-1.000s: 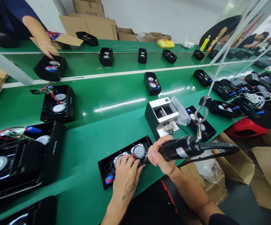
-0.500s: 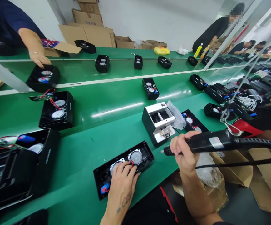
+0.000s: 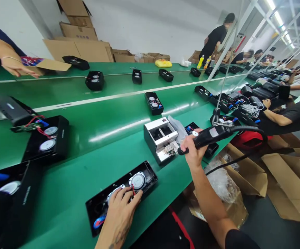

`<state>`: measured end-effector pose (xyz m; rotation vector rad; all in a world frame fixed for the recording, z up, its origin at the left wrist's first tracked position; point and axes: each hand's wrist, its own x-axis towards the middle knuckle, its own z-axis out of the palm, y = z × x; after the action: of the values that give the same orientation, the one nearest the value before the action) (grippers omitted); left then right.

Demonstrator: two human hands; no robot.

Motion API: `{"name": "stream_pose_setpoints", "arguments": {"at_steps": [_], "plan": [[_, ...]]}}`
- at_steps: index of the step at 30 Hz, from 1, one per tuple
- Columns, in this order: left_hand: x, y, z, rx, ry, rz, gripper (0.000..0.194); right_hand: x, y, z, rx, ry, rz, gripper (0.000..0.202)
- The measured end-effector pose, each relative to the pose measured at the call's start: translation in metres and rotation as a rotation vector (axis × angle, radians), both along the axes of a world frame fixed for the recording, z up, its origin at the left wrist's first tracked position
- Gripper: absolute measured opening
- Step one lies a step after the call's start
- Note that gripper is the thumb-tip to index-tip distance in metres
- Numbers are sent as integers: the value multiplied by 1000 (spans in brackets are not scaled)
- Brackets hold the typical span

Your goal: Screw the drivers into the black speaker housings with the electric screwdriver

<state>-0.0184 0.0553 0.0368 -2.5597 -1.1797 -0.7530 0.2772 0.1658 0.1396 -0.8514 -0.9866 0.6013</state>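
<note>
My left hand [image 3: 121,207] rests on an open black speaker shell [image 3: 119,193] at the near edge of the green bench, fingers on the left round driver beside a red wire; a second round driver [image 3: 137,180] lies just right of my fingers. My right hand [image 3: 193,149] grips a black electric screwdriver [image 3: 212,135] that hangs from a cord, its tip pointing at the white screw feeder box [image 3: 161,138]. A black cable runs back from the tool.
Several open black speaker shells stand along the green conveyor [image 3: 108,114] and at my left [image 3: 47,138]. A co-worker's hand [image 3: 17,69] reaches over at far left; another person's arm [image 3: 282,119] lies at right. Cardboard boxes [image 3: 245,173] and a plastic bag sit below the bench.
My right hand has carried the screwdriver away from the speaker shell, up and right to the white feeder box. My left hand stays on the shell. The view has swung upward.
</note>
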Motion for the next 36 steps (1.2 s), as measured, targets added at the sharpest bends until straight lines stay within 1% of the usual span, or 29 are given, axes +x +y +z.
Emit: {"name": "stream_pose_setpoints", "arguments": {"at_steps": [2, 3, 6, 8, 11, 14, 17, 20, 22, 25, 28, 30, 36], "plan": [[-3, 4, -1, 3, 23, -37, 24, -6, 10, 11, 11, -56, 10, 34], [-3, 5, 0, -9, 22, -31, 23, -9, 14, 13, -1, -92, 17, 33], [0, 4, 3, -59, -31, 21, 26, -15, 19, 11, -67, -200, 17, 31], [2, 2, 4, -73, -73, 16, 27, -16, 19, 8, -116, -249, 30, 30], [3, -1, 5, -101, -111, 7, 25, -14, 13, 6, -200, -260, 124, 33], [4, -5, 3, -160, -121, 42, 23, -16, -2, 8, -241, -186, 261, 35], [7, -11, 5, -217, -136, 84, 20, -26, -24, 13, -187, -17, 366, 36], [13, -15, 13, -274, -145, 145, 18, -45, -47, 14, -101, 136, 468, 33], [17, -16, 19, -297, -148, 173, 12, -60, -60, 10, -43, 180, 542, 30], [20, -16, 26, -307, -154, 170, 4, -84, -71, 0, 13, 189, 626, 31], [21, -16, 28, -337, -163, 163, 3, -100, -74, -9, 16, 156, 654, 34], [22, -17, 28, -364, -175, 171, 2, -106, -73, -12, 15, 119, 648, 35], [24, -18, 27, -387, -213, 182, 5, -109, -73, -16, -1, 53, 624, 34]]}}
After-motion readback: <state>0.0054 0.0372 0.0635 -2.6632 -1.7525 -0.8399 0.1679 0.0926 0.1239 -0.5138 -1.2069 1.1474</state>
